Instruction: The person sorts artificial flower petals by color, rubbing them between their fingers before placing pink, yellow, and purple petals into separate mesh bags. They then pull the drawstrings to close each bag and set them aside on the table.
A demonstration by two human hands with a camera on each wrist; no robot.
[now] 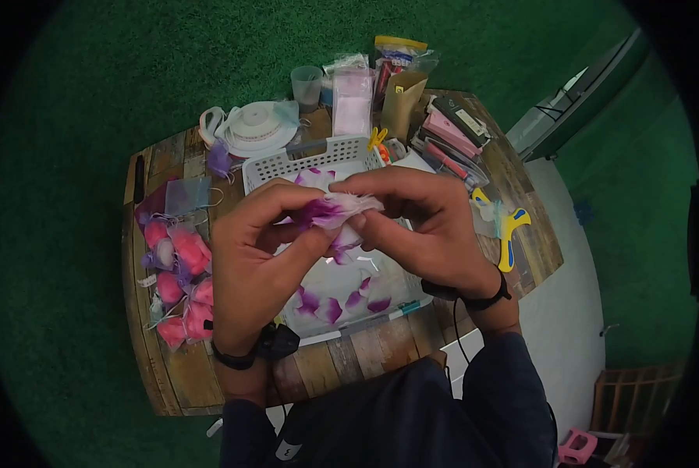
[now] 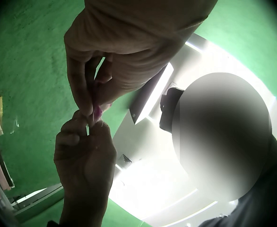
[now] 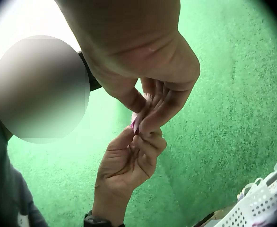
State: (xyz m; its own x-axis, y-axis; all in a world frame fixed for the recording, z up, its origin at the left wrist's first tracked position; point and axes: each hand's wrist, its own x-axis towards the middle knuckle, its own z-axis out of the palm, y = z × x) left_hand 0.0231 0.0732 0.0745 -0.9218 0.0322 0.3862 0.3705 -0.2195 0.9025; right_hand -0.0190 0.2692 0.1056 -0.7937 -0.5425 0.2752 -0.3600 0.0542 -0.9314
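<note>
Both hands hold a bunch of white and purple petals (image 1: 326,210) above a white basket (image 1: 275,165). The left hand (image 1: 260,253) pinches its purple side between thumb and fingers. At the pale, gathered end, the right hand (image 1: 427,222) pinches with thumb and fingers. In the left wrist view the fingertips of the left hand (image 2: 115,56) and right hand (image 2: 86,156) meet around a bit of purple. The right wrist view shows the petals (image 3: 137,124) mostly hidden by fingers. Loose purple-white petals (image 1: 328,310) lie in the basket.
Pink-filled sheer bags (image 1: 189,249) lie at the table's left. Behind the basket stand a white ribbon roll (image 1: 252,125), a clear cup (image 1: 306,86) and packets (image 1: 352,101). A yellow-blue tool (image 1: 513,230) and pink packs (image 1: 452,132) lie to the right on the wooden table (image 1: 365,351).
</note>
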